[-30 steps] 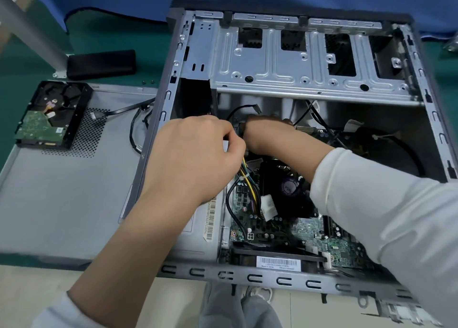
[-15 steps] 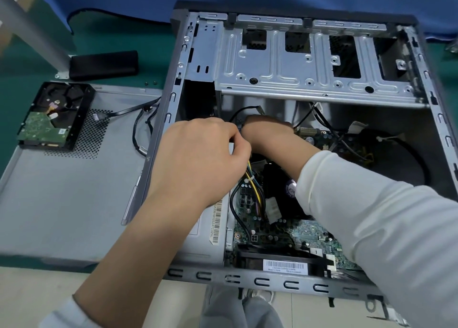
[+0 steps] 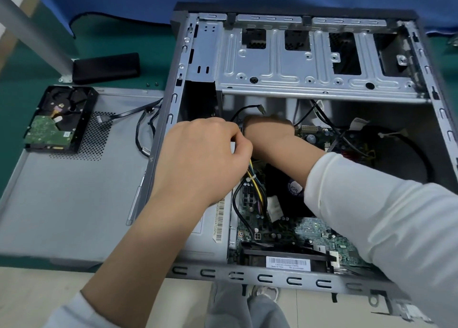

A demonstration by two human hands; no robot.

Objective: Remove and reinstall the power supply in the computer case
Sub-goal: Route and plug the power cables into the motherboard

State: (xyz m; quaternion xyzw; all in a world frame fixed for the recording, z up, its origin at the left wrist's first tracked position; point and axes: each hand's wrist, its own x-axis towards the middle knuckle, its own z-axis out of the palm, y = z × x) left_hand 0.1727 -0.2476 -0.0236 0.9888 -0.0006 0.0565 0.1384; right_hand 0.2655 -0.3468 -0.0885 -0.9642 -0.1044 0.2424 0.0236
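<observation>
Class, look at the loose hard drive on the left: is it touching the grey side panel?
Touching. The head view shows the hard drive lying flat on the side panel, over its perforated corner, with no gap.

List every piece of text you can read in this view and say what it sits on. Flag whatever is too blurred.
"Made in China": seemingly the small print on the white barcode label at the case's near edge; its number line is too small to read.
Long barcode sticker on the power supply: digits too blurred to quote.
Round fan sticker: brand lettering unreadable.
Hard drive labels: too small.
</observation>
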